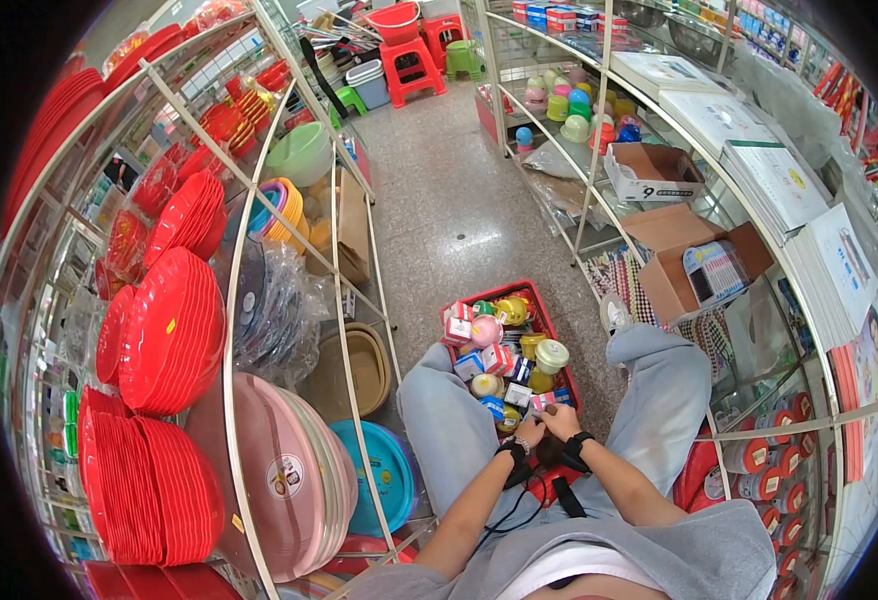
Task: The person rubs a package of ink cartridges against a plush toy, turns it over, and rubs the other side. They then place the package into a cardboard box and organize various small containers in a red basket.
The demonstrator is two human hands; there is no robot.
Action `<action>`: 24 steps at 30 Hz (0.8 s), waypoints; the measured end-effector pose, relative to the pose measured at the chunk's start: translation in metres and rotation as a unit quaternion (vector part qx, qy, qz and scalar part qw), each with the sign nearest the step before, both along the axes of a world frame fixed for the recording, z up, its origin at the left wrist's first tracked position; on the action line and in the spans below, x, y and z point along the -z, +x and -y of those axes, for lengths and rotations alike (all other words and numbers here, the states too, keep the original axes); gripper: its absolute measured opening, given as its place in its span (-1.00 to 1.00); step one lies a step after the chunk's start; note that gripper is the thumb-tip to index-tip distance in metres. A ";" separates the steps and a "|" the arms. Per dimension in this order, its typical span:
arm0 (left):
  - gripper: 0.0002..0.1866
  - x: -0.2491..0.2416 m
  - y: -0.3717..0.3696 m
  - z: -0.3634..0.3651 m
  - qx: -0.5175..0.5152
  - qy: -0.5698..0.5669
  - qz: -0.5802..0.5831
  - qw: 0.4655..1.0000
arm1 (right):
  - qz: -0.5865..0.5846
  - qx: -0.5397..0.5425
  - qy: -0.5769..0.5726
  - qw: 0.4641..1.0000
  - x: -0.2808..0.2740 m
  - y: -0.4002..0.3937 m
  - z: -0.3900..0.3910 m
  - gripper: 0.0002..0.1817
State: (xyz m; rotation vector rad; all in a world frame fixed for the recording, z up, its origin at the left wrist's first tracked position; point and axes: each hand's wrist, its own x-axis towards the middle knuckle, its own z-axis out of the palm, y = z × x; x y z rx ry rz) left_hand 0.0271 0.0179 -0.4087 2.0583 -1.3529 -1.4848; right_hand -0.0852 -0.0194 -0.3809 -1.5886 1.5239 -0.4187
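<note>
My left hand [530, 430] and my right hand [561, 421] are close together at the near edge of a red basket [556, 345], between my knees. Fingers of both hands are curled inward; what they grip is too small to make out. Just beyond the fingertips is a small pink box [542, 401]. The basket holds small cardboard boxes and rounded plastic containers, among them a pale-lidded container [552, 355], a pink container [486, 331] and a yellow container [510, 310]. Black bands circle both wrists.
Shelves at left hold red plastic basins [172, 330], a large pink basin [277, 470] and a blue basin [371, 480]. Glass shelves at right carry an open cardboard box [659, 265], a white carton [654, 172] and coloured containers. Red stools [411, 70] stand at the aisle's far end.
</note>
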 end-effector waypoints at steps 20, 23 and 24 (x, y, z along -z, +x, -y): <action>-0.47 -0.021 0.000 0.000 0.015 -0.004 -0.002 1.000 | -0.006 0.014 -0.001 1.000 -0.002 0.000 0.000 -0.62; -0.47 -0.020 0.000 0.000 0.018 -0.005 0.013 1.000 | 0.002 0.008 -0.018 1.000 -0.004 0.000 -0.001 -0.63; -0.48 -0.018 -0.001 0.000 0.020 -0.005 0.021 1.000 | -0.002 0.009 -0.016 1.000 -0.004 0.000 -0.001 -0.64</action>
